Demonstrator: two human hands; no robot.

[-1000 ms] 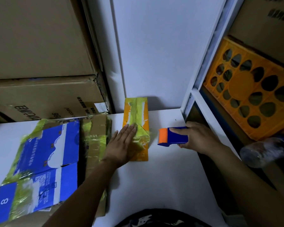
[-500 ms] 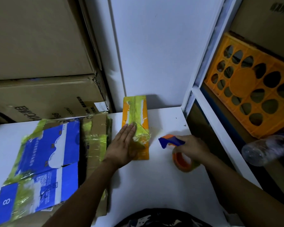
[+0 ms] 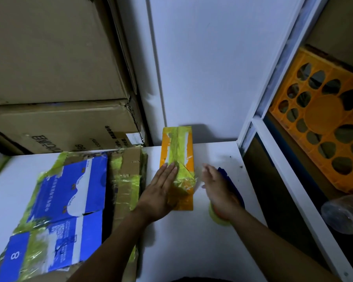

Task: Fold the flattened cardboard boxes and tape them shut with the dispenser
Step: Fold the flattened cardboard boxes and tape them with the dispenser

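Pressing my flat, open left hand (image 3: 159, 192) on the orange box (image 3: 176, 159); right hand (image 3: 218, 192) gripping the dispenser (image 3: 230, 186) beside it; loose tape may wrinkle if pulled askew.

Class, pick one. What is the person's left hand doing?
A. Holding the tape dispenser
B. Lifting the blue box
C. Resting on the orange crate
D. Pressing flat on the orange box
D: the left hand lies palm down, fingers extended, on the taped orange box on the white table.

white table (image 3: 192, 247) | orange box (image 3: 178, 147) | blue flattened box (image 3: 69, 200) | tape dispenser (image 3: 230, 184)
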